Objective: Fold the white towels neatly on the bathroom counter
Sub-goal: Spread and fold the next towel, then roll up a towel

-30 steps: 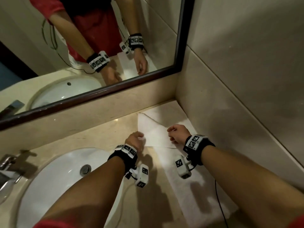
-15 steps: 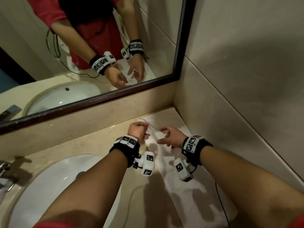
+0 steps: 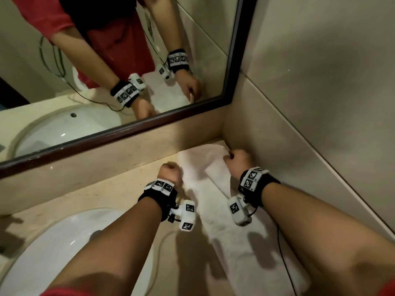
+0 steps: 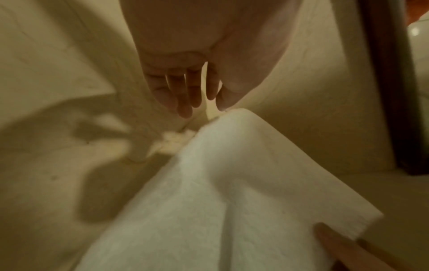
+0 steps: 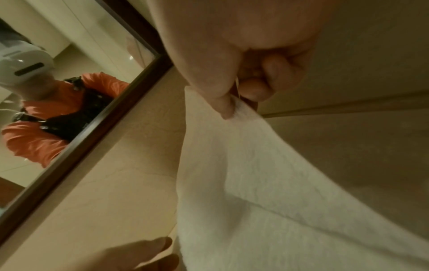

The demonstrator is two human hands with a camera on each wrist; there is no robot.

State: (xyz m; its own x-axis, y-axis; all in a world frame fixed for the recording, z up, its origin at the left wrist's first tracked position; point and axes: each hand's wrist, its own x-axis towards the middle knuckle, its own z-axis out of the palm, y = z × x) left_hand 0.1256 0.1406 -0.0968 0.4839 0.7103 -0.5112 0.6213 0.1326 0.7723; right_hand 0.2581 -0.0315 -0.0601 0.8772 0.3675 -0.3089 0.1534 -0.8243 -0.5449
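While the white towel [image 3: 215, 212] lies long on the beige bench [image 3: 119, 189], its far end is lifted up between two hands. The right hand [image 3: 238, 162] is by the corner where the wall meets the mirror [image 3: 119, 60]. Its thumb and curled fingers [image 5: 253, 89] pinch one far corner of the towel (the right wrist view shows this best). The left hand [image 3: 170, 173] is at the other far corner, at the towel's left edge. From the head view it looks like a fist. In the left wrist view its fingers [image 4: 185, 99] hang down, with the thumb tip right at the top of the raised cloth. I cannot tell for sure if it pinches the cloth or only touches it. The near part of the towel is flat on the bench, next to the side wall. A white sink [image 3: 53, 248] is set in the bench to the left of the towel. Both wrists wear black bands with small white boxes. In the mirror you can see the arms and a red shirt.
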